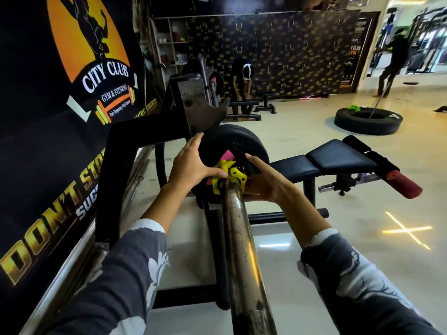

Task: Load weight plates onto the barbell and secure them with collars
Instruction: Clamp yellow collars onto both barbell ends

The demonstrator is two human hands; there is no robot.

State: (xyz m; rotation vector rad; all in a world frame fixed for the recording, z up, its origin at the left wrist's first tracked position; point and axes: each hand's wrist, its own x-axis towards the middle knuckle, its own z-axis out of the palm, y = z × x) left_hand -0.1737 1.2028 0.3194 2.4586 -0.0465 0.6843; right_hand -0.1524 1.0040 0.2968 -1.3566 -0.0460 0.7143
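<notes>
- Left hand [191,160]: grip spread apart, thumb tip on the yellow collar [228,178], fingers arched over the rim of the black weight plate [232,146].
- Right hand [263,180]: grip wrapped round the collar's right side, fingertips reaching the plate face; can't tell how hard it squeezes.
- Collar sits on the barbell sleeve [239,238], right up against the plate, betw. both hands.
- Pink tab [227,155] shows on the plate face just above the collar.
- Sleeve runs from the grip back twd the camera, steel, scuffed w/ dark marks.
- Plate is on the bar, just past the collar; black rack upright [191,102] stands beyond and left of it.
- Right of the grip: black padded bench [338,158] w/ a red-ended roller [404,184].
- Far past the grip: tyre [367,122] on the floor, well apart.
- Left of the grip: gym banner [72,93], "CITY CLUB".
</notes>
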